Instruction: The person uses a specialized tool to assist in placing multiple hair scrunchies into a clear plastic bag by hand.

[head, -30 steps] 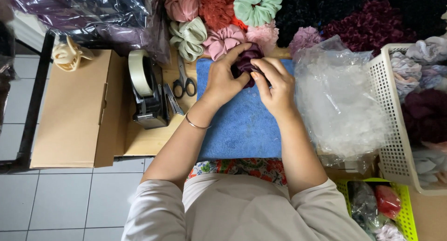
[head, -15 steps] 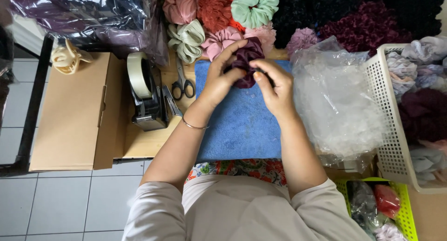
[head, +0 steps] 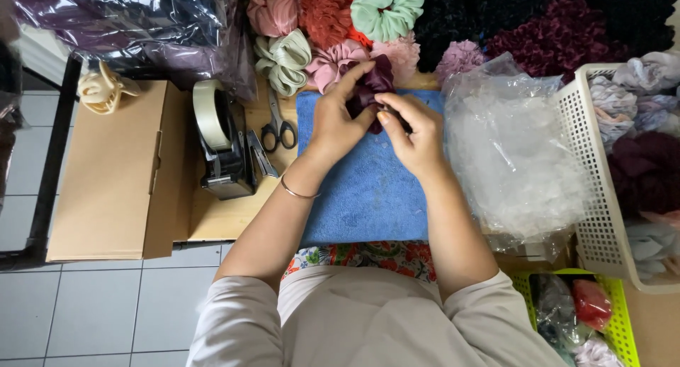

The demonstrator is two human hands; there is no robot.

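Both hands, the left hand and the right hand, pinched a dark purple scrunchie above the blue towel; scissors lay left of the towel, with grey floor tiles beyond the wooden table.

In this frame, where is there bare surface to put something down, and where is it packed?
Free: the near half of the blue towel below both hands, and the flat cardboard box left of the tape dispenser. Crowded: the far edge, lined with scrunchies, the strip holding the scissors, and the right side, filled by clear bags and the white basket.
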